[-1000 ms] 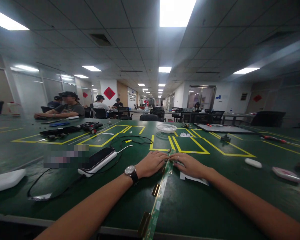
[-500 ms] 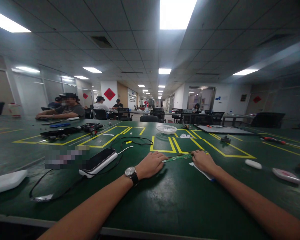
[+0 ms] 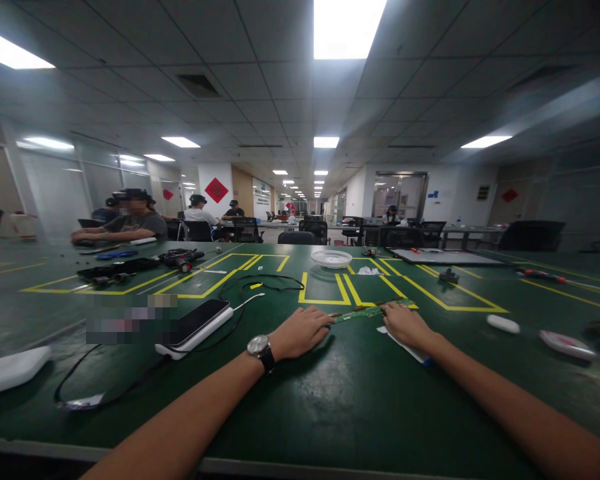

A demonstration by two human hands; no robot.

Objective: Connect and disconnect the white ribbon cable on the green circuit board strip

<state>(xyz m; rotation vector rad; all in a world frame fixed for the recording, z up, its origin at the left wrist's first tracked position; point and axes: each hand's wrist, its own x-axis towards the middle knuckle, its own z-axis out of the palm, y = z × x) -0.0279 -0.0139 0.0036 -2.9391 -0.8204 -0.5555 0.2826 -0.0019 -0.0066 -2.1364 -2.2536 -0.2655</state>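
- Dark green tabletop (image 3: 330,420), marked with yellow tape (image 3: 325,302), fills a ceiling-lit office; a round white openwork plastic basket (image 3: 331,263) is the landmark.
- Long, narrow green circuit-board strip (image 3: 359,314): lies crosswise, on the near side of the basket.
- Left hand (image 3: 301,330), near side and left of the basket: fingertips touch the strip's left end; whether they pinch it I cannot tell.
- Right hand (image 3: 409,325), near side and right of the basket: fingers curled over the strip, holding it near its right end.
- Crumpled white tissue (image 3: 369,271): just right of the basket.
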